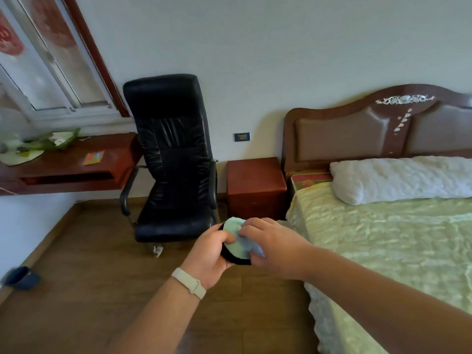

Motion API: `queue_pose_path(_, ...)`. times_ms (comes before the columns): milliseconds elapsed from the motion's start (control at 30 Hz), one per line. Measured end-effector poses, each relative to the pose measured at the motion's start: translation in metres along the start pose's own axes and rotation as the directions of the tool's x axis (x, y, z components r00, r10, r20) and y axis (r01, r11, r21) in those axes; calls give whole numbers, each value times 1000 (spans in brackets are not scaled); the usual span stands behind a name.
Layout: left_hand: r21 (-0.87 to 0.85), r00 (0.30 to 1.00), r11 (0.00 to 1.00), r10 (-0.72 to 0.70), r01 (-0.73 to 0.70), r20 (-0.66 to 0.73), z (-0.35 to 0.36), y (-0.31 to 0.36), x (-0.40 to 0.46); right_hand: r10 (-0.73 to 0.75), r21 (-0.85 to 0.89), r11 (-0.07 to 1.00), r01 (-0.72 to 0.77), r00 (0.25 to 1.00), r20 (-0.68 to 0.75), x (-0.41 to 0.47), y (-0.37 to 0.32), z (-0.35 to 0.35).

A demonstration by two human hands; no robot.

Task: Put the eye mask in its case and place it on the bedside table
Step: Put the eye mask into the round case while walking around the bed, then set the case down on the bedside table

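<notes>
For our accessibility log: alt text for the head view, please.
Two bare hands, left hand and right hand, hold a pale green eye mask against a black case, near a reddish wooden bedside table beside a green-covered bed.

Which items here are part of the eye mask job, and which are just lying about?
Job: eye mask, black case, left hand, right hand, bedside table.

Lying about: office chair, pillow, desk, coloured booklet.
</notes>
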State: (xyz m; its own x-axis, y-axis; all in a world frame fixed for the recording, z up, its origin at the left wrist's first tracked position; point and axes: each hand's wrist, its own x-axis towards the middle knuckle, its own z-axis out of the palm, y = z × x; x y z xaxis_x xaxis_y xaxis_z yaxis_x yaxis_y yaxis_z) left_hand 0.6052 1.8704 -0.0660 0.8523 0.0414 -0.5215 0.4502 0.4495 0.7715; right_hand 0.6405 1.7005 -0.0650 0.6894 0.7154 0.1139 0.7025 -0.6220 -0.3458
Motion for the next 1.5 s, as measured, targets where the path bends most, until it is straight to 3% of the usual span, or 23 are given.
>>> queue_pose_path(433,-61,1000,998,-16,16,-4,47,81,159,19,-11,1000,-20,999,-37,126,138,-23)
queue_pose_path(933,-112,975,983,-122,144,185,23,202,423,219,-95,971,-220,976,-22,346,253,-25)
queue_pose_path(1200,-131,959,968,-183,215,217,15,240,485,212,-86,973,-212,977,-17,414,286,-19)
queue_pose_path(1500,-113,970,972,-189,207,152,28,260,548,152,8,988,-152,988,-19,465,345,-5)
